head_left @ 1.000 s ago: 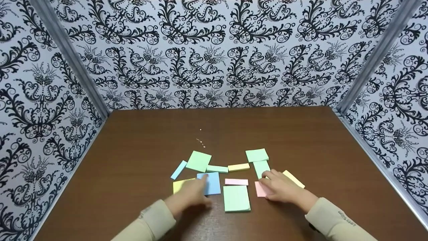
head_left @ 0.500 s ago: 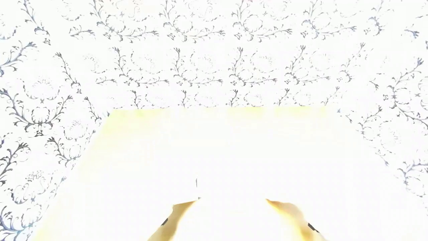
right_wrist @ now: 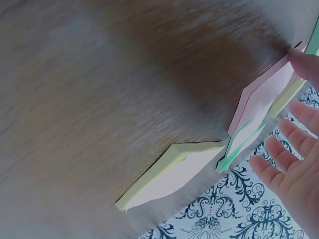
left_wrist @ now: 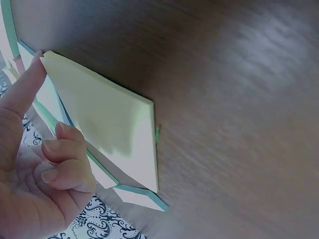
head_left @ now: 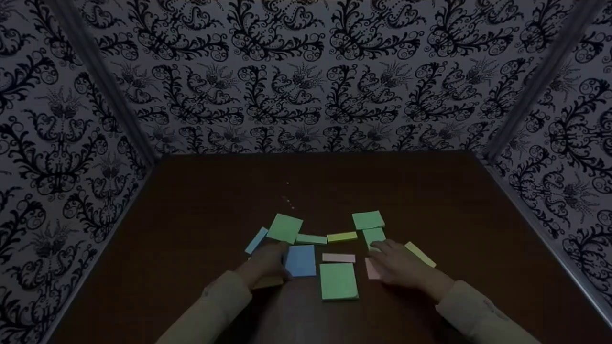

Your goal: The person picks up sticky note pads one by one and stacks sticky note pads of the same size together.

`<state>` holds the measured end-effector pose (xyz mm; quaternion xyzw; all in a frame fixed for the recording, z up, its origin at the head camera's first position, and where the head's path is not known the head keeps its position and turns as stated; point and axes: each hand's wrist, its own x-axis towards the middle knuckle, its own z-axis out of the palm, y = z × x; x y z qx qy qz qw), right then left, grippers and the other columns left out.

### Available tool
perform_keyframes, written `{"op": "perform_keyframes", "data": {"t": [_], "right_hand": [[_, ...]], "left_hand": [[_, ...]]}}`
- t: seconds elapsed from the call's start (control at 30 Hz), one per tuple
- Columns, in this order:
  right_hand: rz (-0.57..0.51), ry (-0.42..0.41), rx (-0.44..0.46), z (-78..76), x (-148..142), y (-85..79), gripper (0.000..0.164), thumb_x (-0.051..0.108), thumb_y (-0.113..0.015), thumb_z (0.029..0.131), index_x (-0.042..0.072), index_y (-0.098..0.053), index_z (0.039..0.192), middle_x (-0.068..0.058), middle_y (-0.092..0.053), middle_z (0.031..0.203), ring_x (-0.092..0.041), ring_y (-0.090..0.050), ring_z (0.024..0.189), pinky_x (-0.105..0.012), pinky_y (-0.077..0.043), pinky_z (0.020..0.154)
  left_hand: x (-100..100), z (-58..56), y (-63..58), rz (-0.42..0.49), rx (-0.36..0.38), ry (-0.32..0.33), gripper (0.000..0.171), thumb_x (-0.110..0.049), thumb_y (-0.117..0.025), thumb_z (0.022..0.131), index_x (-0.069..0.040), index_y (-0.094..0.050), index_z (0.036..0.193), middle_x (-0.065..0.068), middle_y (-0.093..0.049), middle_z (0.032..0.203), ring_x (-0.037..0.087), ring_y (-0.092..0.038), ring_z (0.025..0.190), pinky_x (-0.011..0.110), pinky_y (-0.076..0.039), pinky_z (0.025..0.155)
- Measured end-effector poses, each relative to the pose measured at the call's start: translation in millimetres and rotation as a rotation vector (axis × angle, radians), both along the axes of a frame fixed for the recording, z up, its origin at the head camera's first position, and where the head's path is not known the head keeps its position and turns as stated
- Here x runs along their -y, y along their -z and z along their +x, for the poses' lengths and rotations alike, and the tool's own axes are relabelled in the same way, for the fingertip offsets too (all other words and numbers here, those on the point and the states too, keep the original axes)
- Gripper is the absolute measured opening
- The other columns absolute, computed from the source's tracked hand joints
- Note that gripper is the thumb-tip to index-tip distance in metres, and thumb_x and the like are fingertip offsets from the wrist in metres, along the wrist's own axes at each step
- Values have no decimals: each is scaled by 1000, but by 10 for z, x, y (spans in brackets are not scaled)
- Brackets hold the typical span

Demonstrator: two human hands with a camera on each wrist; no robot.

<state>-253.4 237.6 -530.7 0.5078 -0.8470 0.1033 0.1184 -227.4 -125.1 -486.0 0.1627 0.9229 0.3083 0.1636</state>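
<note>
My left hand (head_left: 267,263) is over a yellow sticky-note pad (left_wrist: 112,112). In the left wrist view its thumb touches one corner of that pad, and the other fingers are loosely bent near the pad's far edge. A blue sticky-note pad (head_left: 302,261) lies just right of this hand. My right hand (head_left: 400,265) lies partly over a pink sticky-note pad (right_wrist: 264,94), with the thumb at its edge and the other fingers relaxed. Behind its fingertips is a narrow green pad (head_left: 373,237). Between the hands sits a large green pad (head_left: 338,282), a thin pink strip pad (head_left: 338,258) behind it.
Farther back lie two green pads (head_left: 285,228) (head_left: 368,220), a green strip (head_left: 311,239) and a yellow strip (head_left: 342,237). A blue strip (head_left: 256,240) is at left, a pale yellow strip (head_left: 420,254) at right. Patterned walls (head_left: 296,95) enclose the brown table (head_left: 215,191).
My left hand has shifted left, from the blue pad onto the yellow one. The right hand stays at the pink pad. The head view flashed white and is now dark.
</note>
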Motion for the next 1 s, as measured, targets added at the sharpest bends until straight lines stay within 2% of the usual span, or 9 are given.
{"op": "perform_keyframes", "data": {"t": [0.03,0.13,0.27,0.5,0.7,0.77,0.83,0.93,1.0], "right_hand": [[19,75,-117,60,51,-109,29,21,-60,86,6,-59,112,-13,-55,113,-29,-53,99,-41,-45,77],[139,170,-32,184,114,-311,41,23,-71,76,5,-60,111,-15,-53,117,-32,-50,104,-45,-44,80],[173,212,53,217,110,-360,53,20,-75,68,2,-57,114,-16,-51,119,-34,-47,107,-48,-42,81],[159,227,94,207,94,-345,55,21,-74,68,2,-56,117,-16,-51,120,-33,-47,108,-48,-42,84],[188,259,146,206,93,-365,56,23,-73,71,3,-56,119,-16,-50,123,-34,-45,112,-49,-41,86],[187,262,145,208,91,-365,56,23,-73,71,3,-55,120,-16,-50,123,-34,-45,113,-50,-41,86],[182,260,141,213,90,-360,56,23,-73,70,4,-55,119,-16,-50,123,-34,-45,112,-50,-41,86],[171,256,141,233,88,-357,56,22,-74,69,4,-55,119,-16,-50,122,-34,-45,111,-50,-41,85],[163,255,144,246,84,-360,56,20,-74,68,3,-55,118,-17,-51,122,-35,-46,110,-50,-41,84]], "left_hand": [[-32,-3,-51,-124,-60,36,39,-22,-80,69,-8,-50,89,3,-51,74,18,-46,64,32,-37,57],[-102,-17,-91,-222,-97,62,44,-17,-82,66,-7,-56,99,7,-57,83,22,-53,73,37,-42,63],[-170,-76,-96,-372,-175,129,64,-14,-85,62,-11,-56,119,9,-62,101,27,-58,93,40,-47,76],[-163,-213,-106,-510,-224,242,69,-10,-83,63,-22,-54,124,7,-64,98,23,-60,88,36,-49,74],[-148,-241,-101,-594,-285,307,68,-14,-81,66,-25,-51,126,5,-65,91,20,-60,80,34,-49,71],[-174,-226,-118,-615,-294,287,67,-17,-82,66,-19,-51,125,7,-64,90,22,-61,80,35,-49,70],[-212,-183,-143,-635,-300,241,61,-23,-82,66,-12,-53,118,9,-64,88,23,-61,80,36,-49,70],[-281,-60,-148,-614,-262,95,53,-38,-82,63,-6,-59,97,8,-64,84,23,-62,78,38,-50,69],[-324,53,-132,-595,-226,5,55,-48,-81,60,-5,-60,86,6,-62,81,22,-61,76,39,-49,66]]}}
